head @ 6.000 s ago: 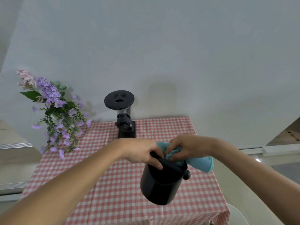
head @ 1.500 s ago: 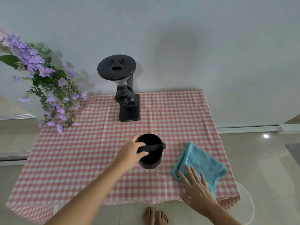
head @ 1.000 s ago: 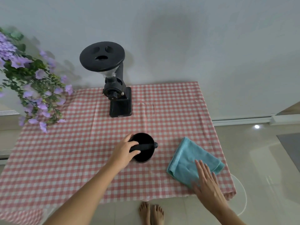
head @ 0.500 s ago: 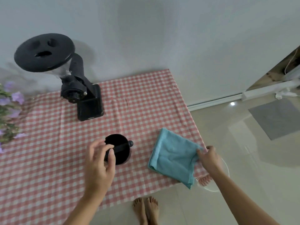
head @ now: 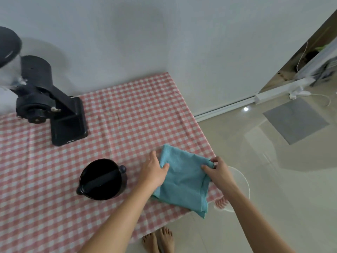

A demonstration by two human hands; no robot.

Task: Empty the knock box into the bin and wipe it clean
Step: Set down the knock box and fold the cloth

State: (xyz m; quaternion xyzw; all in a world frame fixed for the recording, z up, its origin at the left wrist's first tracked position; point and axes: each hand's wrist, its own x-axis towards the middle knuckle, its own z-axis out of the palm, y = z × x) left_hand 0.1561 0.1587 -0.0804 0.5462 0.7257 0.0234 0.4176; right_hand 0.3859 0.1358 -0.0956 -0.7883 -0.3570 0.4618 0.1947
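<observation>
Standing upright on the pink-checked tablecloth [head: 127,110]: round black knock box [head: 101,179], apparently emptied and wiped; left hand [head: 155,172] and right hand [head: 218,171] pinch opposite edges of the teal cloth [head: 184,178] beside it; tidying seemingly remains.

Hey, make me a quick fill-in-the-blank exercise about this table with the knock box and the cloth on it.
The blue cloth lies to the ____ of the knock box.
____ hands grip the cloth: the left hand and the right hand, at opposite edges.
The coffee grinder stands beyond the knock box, close to the white ____.
Missing words: right; both; wall.
</observation>
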